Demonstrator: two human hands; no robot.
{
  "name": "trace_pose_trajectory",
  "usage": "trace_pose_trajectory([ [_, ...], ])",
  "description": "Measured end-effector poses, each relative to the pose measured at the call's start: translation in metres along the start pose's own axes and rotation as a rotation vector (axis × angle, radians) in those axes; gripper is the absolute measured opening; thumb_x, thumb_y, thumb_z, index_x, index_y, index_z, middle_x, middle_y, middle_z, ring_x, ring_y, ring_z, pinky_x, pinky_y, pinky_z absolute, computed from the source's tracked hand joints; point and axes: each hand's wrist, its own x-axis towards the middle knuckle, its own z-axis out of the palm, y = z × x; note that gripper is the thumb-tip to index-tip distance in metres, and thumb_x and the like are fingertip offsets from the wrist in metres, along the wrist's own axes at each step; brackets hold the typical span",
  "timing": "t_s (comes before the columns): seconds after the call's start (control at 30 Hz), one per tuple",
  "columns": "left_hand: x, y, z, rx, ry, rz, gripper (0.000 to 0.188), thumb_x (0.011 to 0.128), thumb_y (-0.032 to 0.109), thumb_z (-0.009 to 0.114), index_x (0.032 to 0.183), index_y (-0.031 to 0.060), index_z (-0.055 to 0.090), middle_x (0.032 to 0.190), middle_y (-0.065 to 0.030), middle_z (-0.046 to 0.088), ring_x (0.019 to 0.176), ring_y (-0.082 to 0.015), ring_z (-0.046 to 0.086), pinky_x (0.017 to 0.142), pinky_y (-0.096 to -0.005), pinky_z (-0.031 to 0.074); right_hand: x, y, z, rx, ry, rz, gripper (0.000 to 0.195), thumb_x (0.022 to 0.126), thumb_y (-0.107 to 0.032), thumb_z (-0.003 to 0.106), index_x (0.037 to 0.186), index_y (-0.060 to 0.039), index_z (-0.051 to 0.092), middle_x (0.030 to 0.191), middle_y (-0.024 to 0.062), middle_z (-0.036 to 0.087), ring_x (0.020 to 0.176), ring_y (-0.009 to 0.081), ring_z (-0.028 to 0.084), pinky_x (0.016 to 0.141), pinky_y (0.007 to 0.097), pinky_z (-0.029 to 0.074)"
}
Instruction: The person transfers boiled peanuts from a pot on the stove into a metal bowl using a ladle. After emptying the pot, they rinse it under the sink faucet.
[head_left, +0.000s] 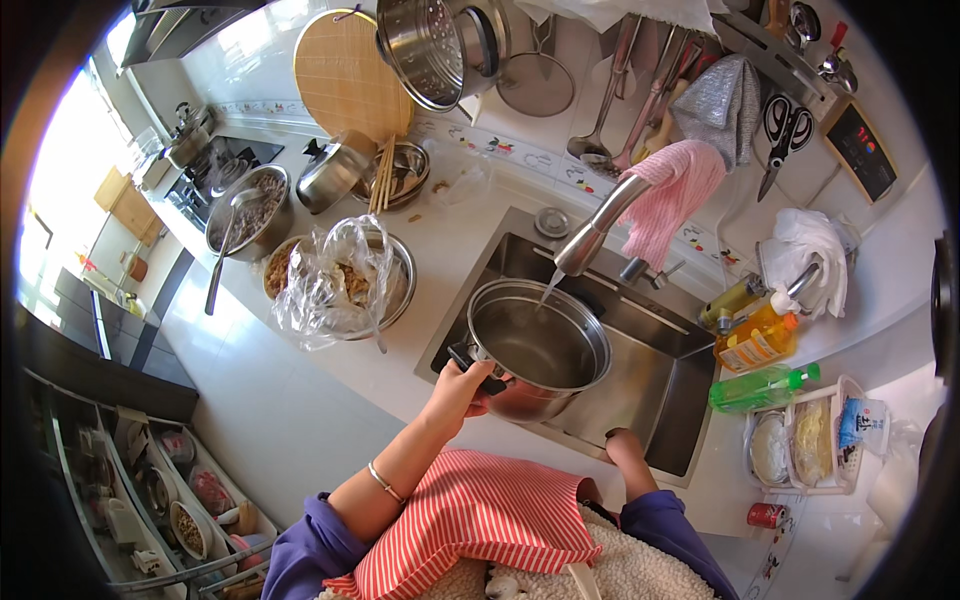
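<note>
My left hand (461, 388) grips the black side handle of a stainless steel pot (532, 405). The pot is held over the left part of the stainless steel sink (660, 375), its mouth facing up. From the metal faucet (592, 236), draped with a pink cloth (679, 187), a stream of water (550, 289) runs into the pot, which has clear water inside. My right hand (624, 448) rests at the front rim of the sink, apart from the pot. Its fingers are mostly hidden, so their grip is unclear.
Left of the sink stand a bowl under a clear plastic bag (330, 285) and a large metal bowl (259, 240) with a ladle. Dish soap bottles (757, 386) and a plastic basket (806, 442) line the right side. An open drawer (157, 517) is at lower left.
</note>
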Motion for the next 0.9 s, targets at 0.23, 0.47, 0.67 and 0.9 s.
trace_pose_trajectory([
  [0.23, 0.0000, -0.0014, 0.0009, -0.012, 0.028, 0.023, 0.022, 0.087, 0.031, 0.056, 0.089, 0.0091, 0.056, 0.070, 0.0014, 0.057, 0.050, -0.0057, 0.050, 0.047, -0.0210, 0.045, 0.0081, 0.0073, 0.0079, 0.007, 0.003, -0.009, 0.037, 0.077, -0.011, 0.052, 0.111, -0.0143, 0.065, 0.115, 0.0133, 0.062, 0.108, 0.0315, 0.058, 0.089, 0.0397, 0.048],
  [0.47, 0.0014, -0.0025, -0.0011, -0.012, 0.017, 0.021, 0.022, 0.088, 0.030, 0.055, 0.090, 0.0077, 0.056, 0.070, 0.0008, 0.057, 0.051, -0.0062, 0.051, 0.047, -0.0210, 0.044, 0.0068, 0.0049, 0.0063, -0.005, -0.011, 0.003, 0.039, 0.075, -0.009, 0.054, 0.112, -0.0146, 0.065, 0.117, 0.0129, 0.061, 0.109, 0.0317, 0.057, 0.089, 0.0395, 0.048],
  [0.67, -0.0008, -0.0002, 0.0004, -0.002, 0.022, 0.016, 0.022, 0.087, 0.030, 0.055, 0.089, 0.0078, 0.057, 0.071, 0.0009, 0.057, 0.052, -0.0060, 0.051, 0.048, -0.0211, 0.045, 0.0061, 0.0054, 0.0046, -0.014, -0.020, -0.009, 0.041, 0.073, -0.008, 0.057, 0.113, -0.0143, 0.064, 0.117, 0.0128, 0.061, 0.109, 0.0320, 0.057, 0.089, 0.0395, 0.048],
  [0.9, 0.0001, 0.0000, 0.0001, 0.019, 0.013, -0.009, 0.020, 0.087, 0.032, 0.056, 0.090, 0.0127, 0.051, 0.072, 0.0030, 0.057, 0.053, -0.0058, 0.049, 0.050, -0.0221, 0.043, 0.0037, 0.0022, 0.0020, -0.016, -0.024, 0.006, 0.044, 0.070, -0.006, 0.061, 0.113, -0.0137, 0.064, 0.117, 0.0136, 0.061, 0.108, 0.0326, 0.058, 0.088, 0.0395, 0.048],
])
